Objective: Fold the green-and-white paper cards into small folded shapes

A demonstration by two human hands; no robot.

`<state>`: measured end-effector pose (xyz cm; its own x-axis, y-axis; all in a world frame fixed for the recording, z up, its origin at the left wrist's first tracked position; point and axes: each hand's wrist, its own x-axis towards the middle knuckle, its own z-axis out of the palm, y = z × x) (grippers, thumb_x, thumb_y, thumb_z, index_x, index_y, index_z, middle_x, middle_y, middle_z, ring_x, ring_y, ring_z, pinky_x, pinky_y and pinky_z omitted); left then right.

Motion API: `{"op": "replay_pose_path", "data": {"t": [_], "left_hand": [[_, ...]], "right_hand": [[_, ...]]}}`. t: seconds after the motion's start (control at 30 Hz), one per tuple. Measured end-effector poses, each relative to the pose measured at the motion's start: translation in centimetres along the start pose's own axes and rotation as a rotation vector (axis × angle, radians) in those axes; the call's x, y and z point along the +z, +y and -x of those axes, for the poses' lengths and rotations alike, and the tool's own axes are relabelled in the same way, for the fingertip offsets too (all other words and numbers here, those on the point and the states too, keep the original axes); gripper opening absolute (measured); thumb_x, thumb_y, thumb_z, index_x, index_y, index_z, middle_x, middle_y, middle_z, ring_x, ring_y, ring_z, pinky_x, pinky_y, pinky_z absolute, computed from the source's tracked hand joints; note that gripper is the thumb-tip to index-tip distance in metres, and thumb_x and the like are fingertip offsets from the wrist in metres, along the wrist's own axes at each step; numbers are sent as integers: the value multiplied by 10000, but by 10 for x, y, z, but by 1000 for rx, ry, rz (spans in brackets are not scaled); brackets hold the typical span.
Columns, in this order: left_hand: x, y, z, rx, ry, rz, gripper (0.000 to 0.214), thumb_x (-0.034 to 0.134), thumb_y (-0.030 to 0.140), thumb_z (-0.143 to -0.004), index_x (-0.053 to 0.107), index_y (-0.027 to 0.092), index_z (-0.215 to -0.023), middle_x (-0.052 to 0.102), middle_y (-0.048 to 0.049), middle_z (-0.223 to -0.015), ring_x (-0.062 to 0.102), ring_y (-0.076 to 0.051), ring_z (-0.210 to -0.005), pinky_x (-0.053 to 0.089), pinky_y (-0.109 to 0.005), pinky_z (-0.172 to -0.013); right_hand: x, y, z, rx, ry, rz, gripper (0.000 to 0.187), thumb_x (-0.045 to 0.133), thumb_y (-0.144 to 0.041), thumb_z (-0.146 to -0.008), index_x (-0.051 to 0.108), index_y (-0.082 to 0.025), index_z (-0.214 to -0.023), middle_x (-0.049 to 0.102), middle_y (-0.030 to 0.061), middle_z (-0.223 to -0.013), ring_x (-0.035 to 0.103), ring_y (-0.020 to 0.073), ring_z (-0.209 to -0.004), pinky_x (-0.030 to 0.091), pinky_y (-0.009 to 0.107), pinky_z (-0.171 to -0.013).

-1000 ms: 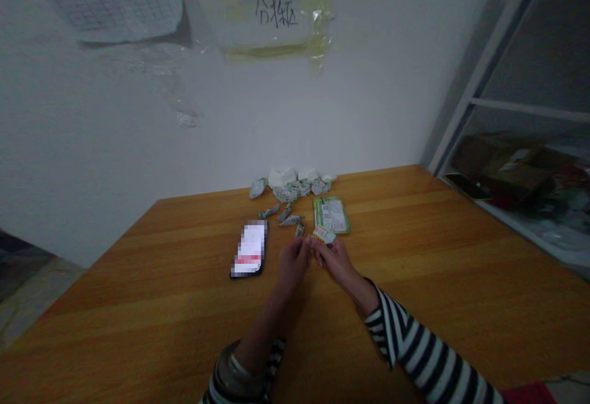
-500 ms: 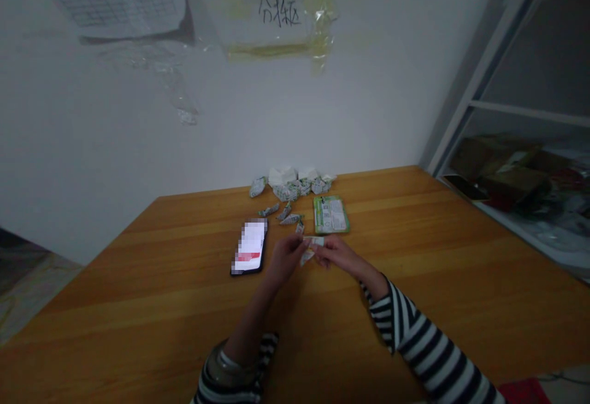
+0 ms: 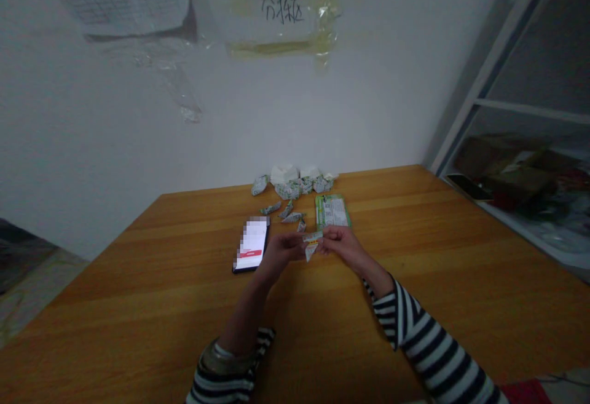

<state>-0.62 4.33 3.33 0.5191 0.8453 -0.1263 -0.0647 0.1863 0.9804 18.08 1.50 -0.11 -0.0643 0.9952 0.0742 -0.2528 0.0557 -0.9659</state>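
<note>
Left to right: a smartphone (image 3: pixel 251 244), its screen blurred out, lies on the wooden table (image 3: pixel 138 281) just beside the left hand (image 3: pixel 286 247). Both hands are together, pinching a small folded printed paper (image 3: pixel 312 244) between their fingertips above the tabletop. Beyond the right hand (image 3: pixel 343 244) lie a green printed card (image 3: pixel 332 212) and, further back, a cluster of folded paper pieces (image 3: pixel 295 187) — the paper is held clear of them.

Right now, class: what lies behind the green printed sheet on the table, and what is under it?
Behind the green printed sheet sit folded paper packets and white paper lumps. Anything under the sheet is covered and cannot be seen.
</note>
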Motion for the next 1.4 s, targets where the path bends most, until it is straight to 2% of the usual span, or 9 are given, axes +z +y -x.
{"op": "replay_pose_path", "data": {"t": [0.17, 0.3, 0.4, 0.53, 0.83, 1.07, 1.17, 1.27, 1.4], "left_hand": [[0, -2, 1, -55, 15, 52, 410, 795, 263, -635, 707, 159, -1021, 740, -68, -886, 679, -161, -740, 529, -255, -676], [0, 1, -1, -119, -25, 105, 457, 750, 255, -667, 673, 151, -1105, 733, -100, -969, 695, -188, -814, 534, -280, -732], [3, 3, -2, -191, -19, 141, 411, 684, 377, -716, 690, 132, -1046, 735, -125, -950, 706, -225, -809, 543, -320, -734], [7, 3, -1, -241, 11, 22, 481, 623, 570, -742, 721, 111, -844, 742, -132, -782, 704, -232, -703, 545, -329, -679], [2, -7, 1, -135, -95, -124, 448, 702, 571, -668, 736, 138, -780, 733, -89, -742, 689, -211, -710, 531, -293, -654], [2, -18, -8, 13, 82, -279, 360, 717, 477, -668, 692, 119, -685, 675, -42, -590, 631, -171, -549, 510, -275, -553], [3, -20, -10, 138, 119, -476, 282, 656, 393, -728, 685, 122, -657, 661, -43, -570, 615, -172, -543, 469, -252, -520], [7, -20, -10, 236, 153, -645, 258, 611, 342, -764, 690, 129, -640, 659, -46, -567, 594, -167, -541, 430, -240, -508], [12, -20, -9, 268, 188, -667, 256, 601, 346, -779, 682, 144, -644, 646, -34, -560, 574, -161, -538, 411, -234, -506]], "right_hand": [[8, 2, 1, -87, 146, -72, 90, 694, -229, -674, 644, -176, -727, 669, -23, -524, 548, 87, -419, 410, 176, -442], [7, 1, 1, -132, 155, -3, 77, 641, -145, -657, 669, -174, -722, 663, -26, -514, 550, 83, -430, 397, 171, -456], [5, -3, 2, -150, 110, 65, 73, 642, -155, -659, 674, -175, -722, 669, -21, -534, 575, 99, -449, 410, 186, -465], [6, -2, 3, -188, 24, 120, 70, 630, -164, -672, 673, -176, -726, 676, -17, -567, 598, 117, -472, 432, 206, -475], [5, 8, 2, -240, -12, 265, 80, 657, -252, -728, 674, -176, -745, 684, 7, -638, 611, 143, -560, 439, 231, -525], [6, -9, 5, -165, -69, 182, 240, 613, -373, -796, 700, -176, -902, 664, 0, -654, 578, 125, -555, 450, 232, -548], [5, -4, 2, -85, -24, 178, 320, 592, -461, -811, 693, -161, -762, 640, 0, -573, 541, 113, -476, 425, 224, -485], [5, 5, 0, -52, 21, 217, 350, 678, -494, -735, 644, -160, -635, 632, -2, -526, 532, 110, -434, 411, 221, -448], [7, 9, -1, -82, 110, 213, 361, 695, -504, -713, 608, -172, -599, 612, -14, -476, 507, 99, -389, 379, 204, -398]]}}
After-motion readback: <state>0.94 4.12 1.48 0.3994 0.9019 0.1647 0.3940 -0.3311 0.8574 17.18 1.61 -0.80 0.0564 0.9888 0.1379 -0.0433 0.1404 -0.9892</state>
